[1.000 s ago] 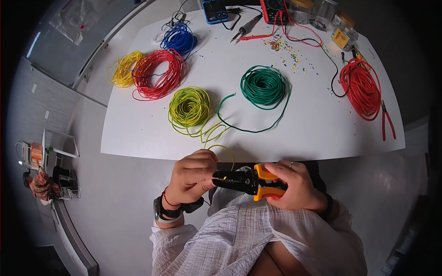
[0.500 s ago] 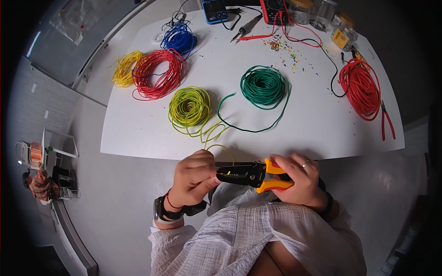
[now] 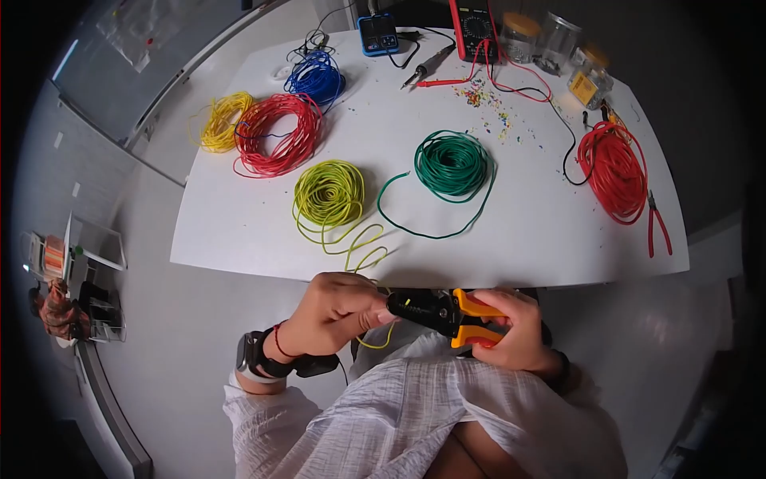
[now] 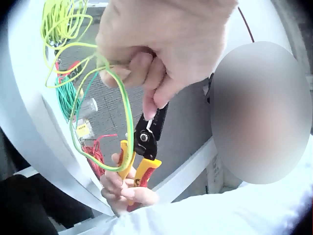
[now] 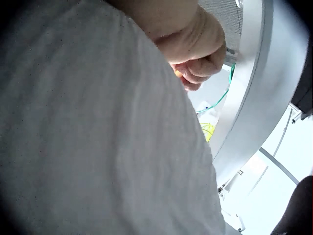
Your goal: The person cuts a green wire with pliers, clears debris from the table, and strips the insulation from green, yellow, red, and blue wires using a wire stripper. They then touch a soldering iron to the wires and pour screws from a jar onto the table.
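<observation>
My left hand (image 3: 339, 314) pinches a yellow-green wire (image 4: 127, 110) between thumb and fingers, right at the nose of a wire stripper (image 3: 443, 312). A loop of that wire hangs below the hand, and the rest runs back to its coil (image 3: 329, 194) on the table. My right hand (image 3: 519, 327) grips the stripper's yellow-and-red handles, which stand apart. In the left wrist view the left thumb tip lies against the black jaws, and the wire's end is hidden there. White cloth covers most of the right wrist view, with part of the right hand (image 5: 195, 54) beyond it.
On the white table (image 3: 239, 231) lie a green coil (image 3: 451, 164), red coils (image 3: 279, 136), a blue coil (image 3: 315, 78), pliers (image 3: 658, 227), a soldering iron (image 3: 429, 65) and a multimeter (image 3: 476, 32). Jars (image 3: 520, 38) stand at the back. A seated person (image 3: 60, 311) is at far left.
The stripper's handles have spread wider, and both hands have shifted slightly lower in the head view. The wire loop now hangs below the left hand. The head view has tilted a little.
</observation>
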The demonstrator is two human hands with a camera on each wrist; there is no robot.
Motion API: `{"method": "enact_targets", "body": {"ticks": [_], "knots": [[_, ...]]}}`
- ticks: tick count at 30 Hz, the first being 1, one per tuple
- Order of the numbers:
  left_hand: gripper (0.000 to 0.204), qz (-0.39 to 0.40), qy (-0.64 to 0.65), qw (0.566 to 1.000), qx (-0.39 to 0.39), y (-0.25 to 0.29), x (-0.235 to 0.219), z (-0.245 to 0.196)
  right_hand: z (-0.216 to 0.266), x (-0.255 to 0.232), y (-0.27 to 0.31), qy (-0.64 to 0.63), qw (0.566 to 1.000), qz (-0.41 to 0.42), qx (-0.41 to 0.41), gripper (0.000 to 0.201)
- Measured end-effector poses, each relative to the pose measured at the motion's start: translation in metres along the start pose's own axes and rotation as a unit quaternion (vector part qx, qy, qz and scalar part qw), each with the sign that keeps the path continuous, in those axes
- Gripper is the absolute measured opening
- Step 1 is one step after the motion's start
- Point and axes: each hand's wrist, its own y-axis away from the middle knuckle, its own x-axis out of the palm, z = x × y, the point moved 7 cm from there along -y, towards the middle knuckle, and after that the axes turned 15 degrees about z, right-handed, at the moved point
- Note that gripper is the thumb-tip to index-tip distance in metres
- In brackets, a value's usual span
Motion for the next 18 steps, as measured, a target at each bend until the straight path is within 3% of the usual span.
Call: {"method": "enact_targets", "body": {"ticks": [1, 3, 4, 5, 7, 9, 11, 12, 13, 14, 15, 17, 18], "knots": [[0.005, -0.002, -0.001, 1.000, 0.003, -0.003, -0.002, -0.004, -0.001, 0.000, 0.001, -0.030, 0.999, -0.017, -0.014, 0.056], [0.007, -0.003, -0.264, 0.963, 0.047, -0.010, -0.004, -0.027, -0.001, 0.006, 0.000, -0.050, 0.998, 0.027, 0.020, 0.056], [0.010, -0.018, -0.358, 0.930, 0.086, -0.007, 0.000, -0.029, -0.009, 0.015, -0.001, -0.235, 0.970, 0.028, 0.064, 0.054], [0.010, -0.022, -0.360, 0.928, 0.087, -0.006, -0.001, -0.025, -0.016, 0.026, -0.001, -0.410, 0.905, 0.030, 0.107, 0.053], [0.017, -0.022, -0.519, 0.843, 0.139, -0.002, 0.007, -0.028, -0.018, 0.029, -0.002, -0.394, 0.910, 0.063, 0.114, 0.053], [0.021, -0.030, -0.544, 0.825, 0.152, -0.002, 0.007, -0.025, -0.021, 0.043, -0.001, -0.500, 0.846, 0.139, 0.124, 0.052], [0.029, -0.021, -0.565, 0.808, 0.168, -0.002, 0.008, -0.017, -0.031, 0.049, 0.000, -0.493, 0.847, 0.153, 0.127, 0.052], [0.029, -0.024, -0.567, 0.806, 0.169, -0.002, 0.006, -0.019, -0.037, 0.054, 0.003, -0.531, 0.822, 0.156, 0.133, 0.056], [0.025, -0.009, -0.520, 0.840, 0.152, -0.005, 0.002, -0.019, -0.039, 0.058, 0.006, -0.569, 0.795, 0.160, 0.139, 0.060], [0.020, 0.006, -0.471, 0.872, 0.135, -0.008, -0.002, -0.018, -0.038, 0.056, 0.007, -0.555, 0.805, 0.148, 0.149, 0.059], [0.020, 0.004, -0.472, 0.871, 0.136, -0.009, -0.003, -0.021, -0.034, 0.054, 0.008, -0.553, 0.806, 0.148, 0.149, 0.059], [0.007, 0.045, -0.263, 0.962, 0.061, -0.015, -0.012, -0.011, -0.024, 0.042, 0.004, -0.453, 0.879, 0.096, 0.117, 0.058], [0.007, 0.044, -0.264, 0.961, 0.062, -0.015, -0.012, -0.012, -0.020, 0.038, 0.003, -0.416, 0.899, 0.055, 0.121, 0.056]]}}
